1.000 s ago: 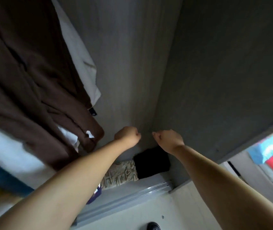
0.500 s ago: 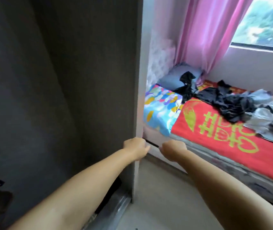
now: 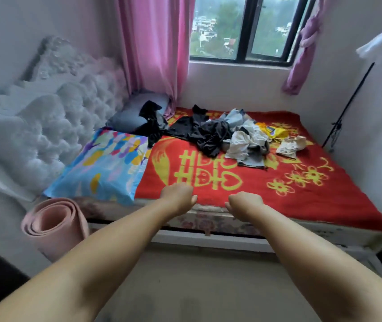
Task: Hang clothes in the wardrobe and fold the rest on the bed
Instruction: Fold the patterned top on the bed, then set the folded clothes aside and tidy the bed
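Fingers of both hands curl out of sight; beyond them, the tangled clothes (image 3: 222,135) cannot be told apart
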Tool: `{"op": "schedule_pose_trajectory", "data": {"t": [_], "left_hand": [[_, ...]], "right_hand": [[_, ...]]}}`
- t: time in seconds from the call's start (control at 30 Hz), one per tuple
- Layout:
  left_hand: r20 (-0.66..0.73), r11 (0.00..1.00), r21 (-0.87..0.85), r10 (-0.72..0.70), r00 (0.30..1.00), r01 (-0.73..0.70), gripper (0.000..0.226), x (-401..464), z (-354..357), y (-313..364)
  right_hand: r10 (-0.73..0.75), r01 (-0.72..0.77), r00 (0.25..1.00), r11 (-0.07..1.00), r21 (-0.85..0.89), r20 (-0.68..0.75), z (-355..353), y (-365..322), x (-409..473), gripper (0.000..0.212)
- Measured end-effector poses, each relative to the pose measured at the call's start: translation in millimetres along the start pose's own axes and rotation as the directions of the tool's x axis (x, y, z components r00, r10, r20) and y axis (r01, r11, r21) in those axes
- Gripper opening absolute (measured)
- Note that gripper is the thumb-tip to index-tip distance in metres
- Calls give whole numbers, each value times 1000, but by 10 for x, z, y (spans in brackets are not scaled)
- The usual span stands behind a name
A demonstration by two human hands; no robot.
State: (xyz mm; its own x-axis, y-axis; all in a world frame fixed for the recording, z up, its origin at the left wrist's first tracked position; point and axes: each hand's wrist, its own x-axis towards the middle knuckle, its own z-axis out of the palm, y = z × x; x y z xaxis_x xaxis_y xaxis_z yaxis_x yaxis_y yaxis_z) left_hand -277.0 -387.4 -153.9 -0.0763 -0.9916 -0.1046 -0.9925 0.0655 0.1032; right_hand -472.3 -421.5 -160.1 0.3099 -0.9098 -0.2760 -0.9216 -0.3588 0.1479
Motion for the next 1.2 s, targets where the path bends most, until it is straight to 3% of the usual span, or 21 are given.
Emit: {"op": "schedule_pose_trajectory", "data": {"t": [0.4, 0.9, 1.07, 1.2], "left_hand": [[161, 985, 28, 163, 973, -169, 33, 1369, 414, 987], [184, 959, 79, 255, 949, -273, 33, 4496, 302, 1398], [217, 945, 39, 310, 926, -326, 35, 5107, 482, 1695], [269, 962, 10, 261, 927, -274, 33, 5575, 658, 1732]], "right_hand": [[155, -182, 971, 973, 139, 184, 611, 1335, 368, 40], [317, -355, 928, 912, 206, 196, 197, 3058, 2554, 40], [348, -424, 878, 884, 196, 327, 435, 3554, 3005, 41], [303, -390, 875, 904, 179, 378, 602, 3859, 3571, 40]]}}
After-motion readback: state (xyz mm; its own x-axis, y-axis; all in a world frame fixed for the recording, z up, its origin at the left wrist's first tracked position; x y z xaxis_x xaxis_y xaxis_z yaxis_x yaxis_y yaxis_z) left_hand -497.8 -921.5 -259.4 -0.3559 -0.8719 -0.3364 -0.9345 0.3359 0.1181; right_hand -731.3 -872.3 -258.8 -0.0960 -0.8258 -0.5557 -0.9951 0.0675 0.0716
